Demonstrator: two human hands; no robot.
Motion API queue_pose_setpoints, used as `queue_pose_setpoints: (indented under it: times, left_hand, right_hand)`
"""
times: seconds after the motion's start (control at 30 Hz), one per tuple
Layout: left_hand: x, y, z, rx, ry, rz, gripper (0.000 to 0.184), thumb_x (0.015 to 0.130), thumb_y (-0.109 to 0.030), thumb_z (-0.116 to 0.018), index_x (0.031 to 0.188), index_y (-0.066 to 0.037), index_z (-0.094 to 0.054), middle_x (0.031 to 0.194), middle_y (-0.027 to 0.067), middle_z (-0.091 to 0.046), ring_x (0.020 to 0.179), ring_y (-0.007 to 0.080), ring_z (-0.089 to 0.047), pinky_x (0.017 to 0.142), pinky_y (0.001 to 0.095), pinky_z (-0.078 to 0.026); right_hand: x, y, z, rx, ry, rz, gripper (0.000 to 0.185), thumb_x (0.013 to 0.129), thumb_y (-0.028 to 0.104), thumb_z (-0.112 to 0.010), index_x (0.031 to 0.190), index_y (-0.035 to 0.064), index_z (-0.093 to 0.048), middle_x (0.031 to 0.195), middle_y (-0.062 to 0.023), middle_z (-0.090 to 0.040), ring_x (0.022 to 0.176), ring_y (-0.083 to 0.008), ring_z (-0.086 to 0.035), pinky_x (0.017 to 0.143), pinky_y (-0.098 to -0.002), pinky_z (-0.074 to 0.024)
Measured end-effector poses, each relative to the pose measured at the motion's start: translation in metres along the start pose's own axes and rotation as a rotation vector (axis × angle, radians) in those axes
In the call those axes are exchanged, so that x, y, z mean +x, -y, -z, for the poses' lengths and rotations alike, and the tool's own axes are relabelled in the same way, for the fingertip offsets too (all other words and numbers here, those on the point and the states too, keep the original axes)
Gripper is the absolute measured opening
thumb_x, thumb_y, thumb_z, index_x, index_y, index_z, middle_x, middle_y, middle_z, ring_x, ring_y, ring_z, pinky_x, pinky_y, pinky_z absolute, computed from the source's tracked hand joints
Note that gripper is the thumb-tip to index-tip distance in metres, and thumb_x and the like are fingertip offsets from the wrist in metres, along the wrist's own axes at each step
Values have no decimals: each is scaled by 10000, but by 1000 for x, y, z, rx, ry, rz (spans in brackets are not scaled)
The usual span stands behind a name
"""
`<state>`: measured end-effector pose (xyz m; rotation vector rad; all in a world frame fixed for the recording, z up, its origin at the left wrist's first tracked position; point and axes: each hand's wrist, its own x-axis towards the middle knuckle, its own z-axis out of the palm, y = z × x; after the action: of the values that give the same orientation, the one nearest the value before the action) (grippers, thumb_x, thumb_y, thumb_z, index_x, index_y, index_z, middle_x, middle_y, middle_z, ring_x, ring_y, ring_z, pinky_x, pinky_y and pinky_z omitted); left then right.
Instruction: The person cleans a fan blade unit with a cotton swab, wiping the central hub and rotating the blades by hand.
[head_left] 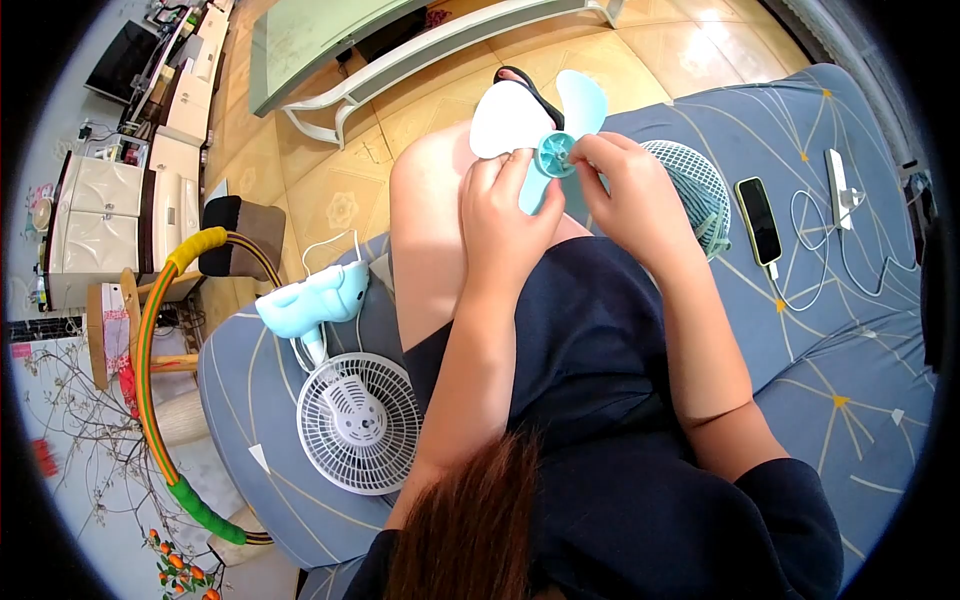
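Above my lap, a light blue fan blade [582, 102] with a round ribbed hub is held up. My left hand [508, 205] grips it from the left, fingers behind one blade and thumb near the lower one. The fingers of my right hand [620, 185] are pinched together at the hub's right edge; whether they hold a small part is too small to tell. Just right of that hand, a round fan grille [690, 175] lies on the blue cover. To my left rest a white fan cage [358, 420] and its light blue base [318, 300].
A phone [758, 222] on a white cable and a power strip [840, 190] lie on the blue-covered seat [870, 350] at right. A striped hoop [150, 380] stands at left. A glass-topped table [310, 50] is ahead.
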<state>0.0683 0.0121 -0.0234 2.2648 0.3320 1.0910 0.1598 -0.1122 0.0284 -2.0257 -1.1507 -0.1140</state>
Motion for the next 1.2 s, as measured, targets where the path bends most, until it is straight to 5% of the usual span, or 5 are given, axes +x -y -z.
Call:
queue_pose_setpoints:
  times: [1.2]
  left_hand:
    - [2, -5, 2, -54, -2, 15, 421, 695, -89, -780, 1078, 34, -655, 976, 180, -635, 904, 357, -626, 794, 424, -495]
  right_hand:
    - [0, 1, 6, 7, -58, -3, 73, 794, 15, -605, 865, -2, -610, 811, -190, -631, 785, -389, -622, 705, -454, -511]
